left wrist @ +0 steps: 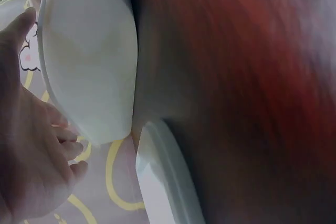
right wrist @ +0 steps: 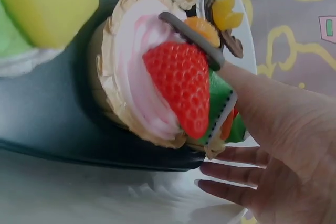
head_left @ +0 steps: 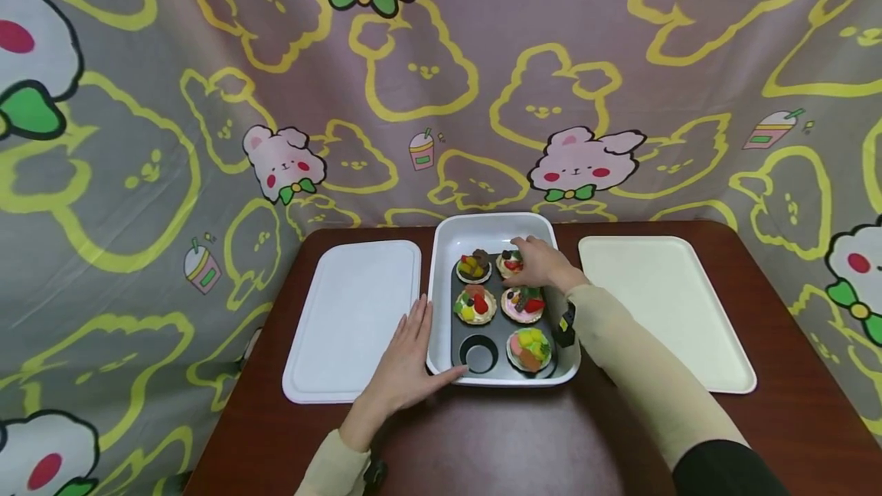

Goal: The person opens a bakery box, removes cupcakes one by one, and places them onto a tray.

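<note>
In the head view, a white basin [head_left: 436,327] holds a dark muffin tin [head_left: 498,343] with several toy fruit tarts in its cups; the front-left cup [head_left: 478,354] is empty. My left hand [head_left: 406,362] lies against the basin's left and front sides, fingers extended. My right hand [head_left: 540,262] reaches over the right side, thumb and fingers around the back-right tart [head_left: 508,263]. In the right wrist view, a pink tart [right wrist: 152,77] with a strawberry stands nearest, partly hiding the tart at my right hand [right wrist: 278,135]. The left wrist view has my left hand [left wrist: 31,145] beside the basin [left wrist: 89,51].
A white tray [head_left: 354,320] lies left of the basin and a cream tray [head_left: 664,308] lies right of it, partly under my right sleeve. The brown table [head_left: 510,442] shows along the front. A patterned curtain [head_left: 482,98] hangs behind.
</note>
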`<state>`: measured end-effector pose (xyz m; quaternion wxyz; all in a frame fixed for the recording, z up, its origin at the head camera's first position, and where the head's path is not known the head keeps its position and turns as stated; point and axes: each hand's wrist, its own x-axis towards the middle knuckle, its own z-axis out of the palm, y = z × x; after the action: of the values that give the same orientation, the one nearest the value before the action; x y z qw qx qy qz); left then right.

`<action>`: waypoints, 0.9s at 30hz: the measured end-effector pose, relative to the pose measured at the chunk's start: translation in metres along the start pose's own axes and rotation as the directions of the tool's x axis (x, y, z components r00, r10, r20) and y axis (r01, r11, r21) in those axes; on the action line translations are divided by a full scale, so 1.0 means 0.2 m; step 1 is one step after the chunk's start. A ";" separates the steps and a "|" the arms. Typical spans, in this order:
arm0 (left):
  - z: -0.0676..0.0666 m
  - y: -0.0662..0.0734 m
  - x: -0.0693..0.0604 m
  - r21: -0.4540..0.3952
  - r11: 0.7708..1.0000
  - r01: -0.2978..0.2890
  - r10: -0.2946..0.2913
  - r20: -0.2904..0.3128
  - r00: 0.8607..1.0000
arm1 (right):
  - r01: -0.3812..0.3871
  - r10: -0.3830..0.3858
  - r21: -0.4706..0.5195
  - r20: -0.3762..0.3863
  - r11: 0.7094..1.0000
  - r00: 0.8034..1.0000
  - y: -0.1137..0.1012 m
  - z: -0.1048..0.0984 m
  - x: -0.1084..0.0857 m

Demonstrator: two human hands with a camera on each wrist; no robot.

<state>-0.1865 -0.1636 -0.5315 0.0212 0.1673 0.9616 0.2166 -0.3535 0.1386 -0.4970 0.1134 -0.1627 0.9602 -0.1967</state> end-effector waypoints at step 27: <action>0.06 0.05 0.00 0.001 0.998 0.062 -0.062 0.004 0.998 | 0.066 -0.081 -0.177 -0.079 0.982 0.994 0.00 0.04 0.06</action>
<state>-0.1827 -0.1495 -0.5384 0.0295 0.1380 0.9664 0.2150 -0.3630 0.1318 -0.5065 0.0498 -0.1988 0.9710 -0.1232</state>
